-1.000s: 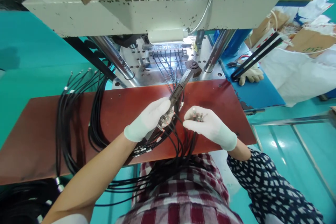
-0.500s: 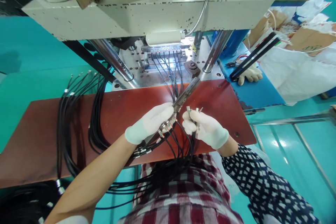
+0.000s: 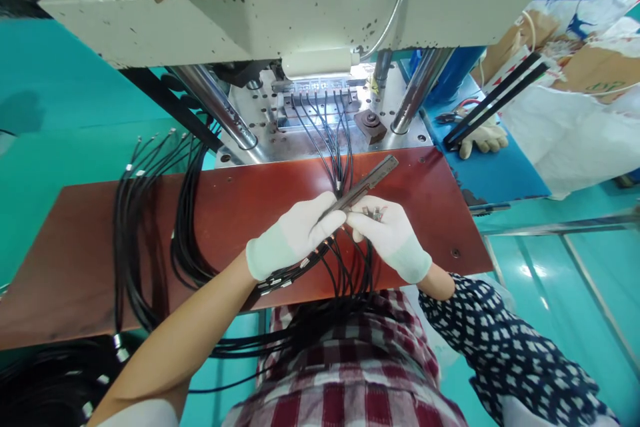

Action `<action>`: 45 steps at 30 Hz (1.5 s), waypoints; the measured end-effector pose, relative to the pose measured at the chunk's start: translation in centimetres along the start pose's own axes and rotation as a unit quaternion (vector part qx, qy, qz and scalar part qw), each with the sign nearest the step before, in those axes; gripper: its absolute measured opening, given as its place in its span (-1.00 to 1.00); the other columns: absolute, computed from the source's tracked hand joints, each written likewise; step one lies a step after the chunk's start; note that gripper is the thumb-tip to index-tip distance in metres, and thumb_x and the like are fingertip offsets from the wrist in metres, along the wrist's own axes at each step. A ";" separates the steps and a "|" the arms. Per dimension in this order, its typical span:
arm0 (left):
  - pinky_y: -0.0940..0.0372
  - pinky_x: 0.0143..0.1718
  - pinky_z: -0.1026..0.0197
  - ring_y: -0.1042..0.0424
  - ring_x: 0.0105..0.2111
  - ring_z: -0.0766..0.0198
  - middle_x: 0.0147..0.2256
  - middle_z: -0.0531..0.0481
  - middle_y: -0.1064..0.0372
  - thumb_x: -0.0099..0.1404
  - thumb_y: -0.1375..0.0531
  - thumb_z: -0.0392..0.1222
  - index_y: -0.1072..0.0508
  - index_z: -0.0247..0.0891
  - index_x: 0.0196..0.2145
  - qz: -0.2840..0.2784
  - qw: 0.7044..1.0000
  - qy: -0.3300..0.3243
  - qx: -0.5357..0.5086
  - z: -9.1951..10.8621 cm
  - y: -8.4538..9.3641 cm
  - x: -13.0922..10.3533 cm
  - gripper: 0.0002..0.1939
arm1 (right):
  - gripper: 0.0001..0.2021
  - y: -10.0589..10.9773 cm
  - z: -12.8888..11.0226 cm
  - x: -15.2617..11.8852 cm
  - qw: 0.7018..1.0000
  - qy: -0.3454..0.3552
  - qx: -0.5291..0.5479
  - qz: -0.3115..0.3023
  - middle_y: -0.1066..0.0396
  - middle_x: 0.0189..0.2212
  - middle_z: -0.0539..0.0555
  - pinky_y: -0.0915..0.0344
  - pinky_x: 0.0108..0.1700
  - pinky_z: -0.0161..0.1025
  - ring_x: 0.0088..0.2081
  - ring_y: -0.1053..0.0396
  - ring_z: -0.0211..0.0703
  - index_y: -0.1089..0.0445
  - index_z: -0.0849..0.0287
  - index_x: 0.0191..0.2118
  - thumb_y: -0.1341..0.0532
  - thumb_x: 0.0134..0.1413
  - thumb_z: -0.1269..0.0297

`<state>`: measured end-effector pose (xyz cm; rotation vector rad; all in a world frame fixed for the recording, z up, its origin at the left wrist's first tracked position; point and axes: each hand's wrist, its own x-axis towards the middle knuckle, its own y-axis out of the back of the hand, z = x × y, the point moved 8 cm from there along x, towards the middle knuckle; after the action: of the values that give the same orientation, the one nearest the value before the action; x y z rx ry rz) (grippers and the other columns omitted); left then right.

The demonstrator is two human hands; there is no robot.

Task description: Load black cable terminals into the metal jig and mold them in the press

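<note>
My gloved left hand (image 3: 305, 227) is closed round the near end of a long metal bar (image 3: 373, 181), which slants up to the right over the brown board. Against the bar's lower side, my gloved right hand (image 3: 390, 233) is closed on several black cables; their small metal connectors (image 3: 374, 213) poke out above its fingers. The fingertips of both hands meet at the bar. More black cables (image 3: 350, 273) hang from under the hands toward my lap. Behind the bar, a bunch of cables (image 3: 327, 127) runs into a metal fixture (image 3: 317, 107) on the press bed.
The press's pale crossbeam (image 3: 240, 27) spans the top, with steel posts (image 3: 423, 90) on both sides. Black cable bundles (image 3: 187, 227) lie on the left of the brown board (image 3: 425, 207). A spare glove (image 3: 484, 139) and pliers (image 3: 453, 117) rest on a blue surface at right.
My right hand has moved in to the bar, and its fingertips now meet my left hand's. My left hand has turned, hiding the connectors that showed along the bar.
</note>
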<state>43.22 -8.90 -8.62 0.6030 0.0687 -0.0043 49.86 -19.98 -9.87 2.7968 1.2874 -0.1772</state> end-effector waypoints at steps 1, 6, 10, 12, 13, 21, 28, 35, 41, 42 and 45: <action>-0.05 -0.40 0.26 -0.09 -0.48 0.38 -0.47 0.13 -0.12 0.46 -0.01 0.06 -0.18 -0.25 -0.38 0.007 1.000 -0.003 0.023 0.1 0.0 0.0 -0.65 | -0.77 0.1 0.2 0.1 1.000 -0.005 -0.009 -0.003 -0.31 -0.63 -0.07 -0.21 -0.30 -0.29 -0.49 -0.25 -0.31 -0.35 0.22 -0.51 -0.21 0.14 0.28; -0.07 -0.45 0.29 -0.09 -0.50 0.40 -0.50 0.14 -0.08 0.46 0.02 0.10 -0.18 -0.25 -0.39 0.007 0.992 0.025 -0.124 -0.3 -0.2 -0.1 -0.61 | -0.81 1.3 1.2 -0.3 0.998 -0.056 0.000 -0.015 -0.44 -0.38 -0.01 -0.26 -0.17 -0.28 -0.31 -0.34 -0.27 -0.44 0.22 -0.29 -0.33 0.03 0.20; -0.09 -0.54 0.31 -0.13 -0.55 0.43 -0.48 0.10 -0.18 0.45 0.01 0.13 -0.28 -0.30 -0.31 -0.011 0.963 0.025 -0.267 -0.7 -0.1 -0.1 -0.59 | -0.74 2.6 2.0 -1.3 0.995 -0.100 -0.007 -0.022 -0.46 -0.33 0.01 -0.23 -0.27 -0.30 -0.36 -0.30 -0.31 -0.45 0.22 -0.21 -0.36 0.02 0.19; -0.10 -0.56 0.32 -0.16 -0.56 0.44 -0.48 0.07 -0.22 0.45 0.00 0.13 -0.32 -0.32 -0.28 -0.012 0.958 0.014 -0.287 -0.8 0.3 0.0 -0.57 | -0.72 2.7 2.2 -1.7 0.993 -0.109 0.017 -0.034 -0.51 -0.26 0.08 -0.22 -0.30 -0.30 -0.35 -0.32 -0.29 -0.49 0.23 -0.13 -0.30 0.09 0.17; -0.11 -0.57 0.33 -0.16 -0.57 0.44 -0.48 0.06 -0.24 0.45 0.01 0.14 -0.34 -0.33 -0.28 -0.014 0.956 0.011 -0.294 -0.9 0.4 0.0 -0.56 | -0.70 2.7 2.2 -1.8 0.993 -0.109 0.027 -0.042 -0.52 -0.22 0.11 -0.22 -0.30 -0.30 -0.33 -0.33 -0.28 -0.49 0.24 -0.09 -0.28 0.13 0.16; -0.05 -0.68 0.38 -0.15 -0.64 0.45 -0.53 0.08 -0.21 0.40 -0.06 0.17 -0.34 -0.30 -0.26 -0.017 0.899 0.083 -0.431 -2.1 0.2 0.1 -0.59 | -0.69 2.0 2.7 -2.3 0.986 -0.153 0.028 -0.061 -0.58 -0.29 0.13 -0.16 -0.40 -0.33 -0.42 -0.28 -0.31 -0.37 0.22 -0.03 -0.24 0.09 0.26; 0.00 -0.71 0.40 -0.06 -0.67 0.47 -0.55 0.11 -0.13 0.29 -0.16 0.23 -0.31 -0.28 -0.32 -0.046 0.856 0.101 -0.506 -0.5 1.1 -1.2 -0.55 | -0.76 2.0 2.7 -2.0 0.981 -0.160 0.089 -0.062 -0.50 -0.44 0.08 0.01 -0.55 -0.35 -0.57 -0.13 -0.40 -0.39 0.22 -0.33 -0.27 0.13 0.12; -0.08 -0.63 0.36 -0.15 -0.59 0.43 -0.49 0.03 -0.23 0.42 -0.02 0.14 -0.36 -0.34 -0.25 -0.061 0.936 0.065 -0.340 -0.9 1.4 -2.2 -0.57 | -0.72 2.6 2.8 -1.0 0.928 -0.165 0.323 -0.084 -0.40 -0.41 0.04 -0.06 -0.51 -0.44 -0.52 -0.09 -0.45 -0.53 0.23 -0.23 -0.39 0.03 0.12; -0.11 -0.54 0.33 -0.17 -0.53 0.41 -0.45 0.03 -0.24 0.44 -0.02 0.11 -0.37 -0.35 -0.27 -0.055 0.956 0.040 -0.286 -0.6 0.6 -1.3 -0.58 | -0.73 1.9 1.7 -0.7 0.968 -0.125 0.199 -0.083 -0.44 -0.37 0.07 -0.07 -0.47 -0.37 -0.49 -0.13 -0.39 -0.54 0.23 -0.27 -0.33 0.08 0.10; -0.13 -0.51 0.32 -0.17 -0.50 0.40 -0.43 0.02 -0.25 0.44 -0.02 0.10 -0.37 -0.35 -0.27 -0.053 0.959 0.038 -0.276 -0.5 0.5 -1.2 -0.58 | -0.75 2.0 1.2 -0.7 0.982 -0.106 0.144 -0.058 -0.46 -0.38 0.07 -0.08 -0.47 -0.35 -0.49 -0.15 -0.37 -0.54 0.22 -0.27 -0.32 0.08 0.12; -0.15 -0.44 0.29 -0.15 -0.45 0.37 -0.40 0.02 -0.23 0.44 -0.01 0.10 -0.36 -0.35 -0.28 -0.050 0.964 0.031 -0.259 -0.4 0.4 -1.1 -0.58 | -0.81 2.1 -0.4 -0.8 0.998 -0.052 -0.004 0.023 -0.47 -0.42 0.05 -0.13 -0.44 -0.30 -0.49 -0.21 -0.31 -0.54 0.21 -0.30 -0.31 0.03 0.19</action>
<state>42.11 -8.35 -8.59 0.0759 0.1558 -0.0633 50.94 -21.95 -9.34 2.7682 1.1963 -0.3106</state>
